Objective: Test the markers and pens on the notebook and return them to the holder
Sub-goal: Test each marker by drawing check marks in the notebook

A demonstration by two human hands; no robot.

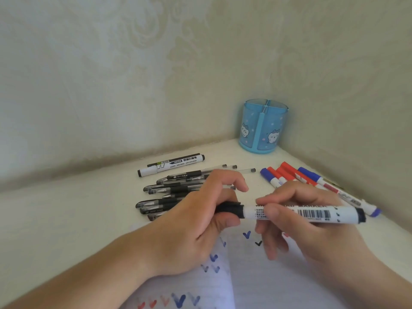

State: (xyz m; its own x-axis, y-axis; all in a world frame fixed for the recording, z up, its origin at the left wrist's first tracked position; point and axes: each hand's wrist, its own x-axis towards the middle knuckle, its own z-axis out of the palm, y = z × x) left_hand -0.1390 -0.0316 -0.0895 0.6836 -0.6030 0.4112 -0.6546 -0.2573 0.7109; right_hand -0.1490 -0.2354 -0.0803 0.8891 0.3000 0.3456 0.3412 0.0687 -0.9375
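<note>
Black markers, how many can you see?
2. One black marker is held in both hands above the notebook, left hand on its cap and right hand on its barrel. The other black marker lies behind the pens. More may be hidden under the hands.

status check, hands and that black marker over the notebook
Left hand grips the black cap end, right hand pinches the marker barrel. Held level above the notebook. Holder stands empty in the corner, nothing in the way.
</note>
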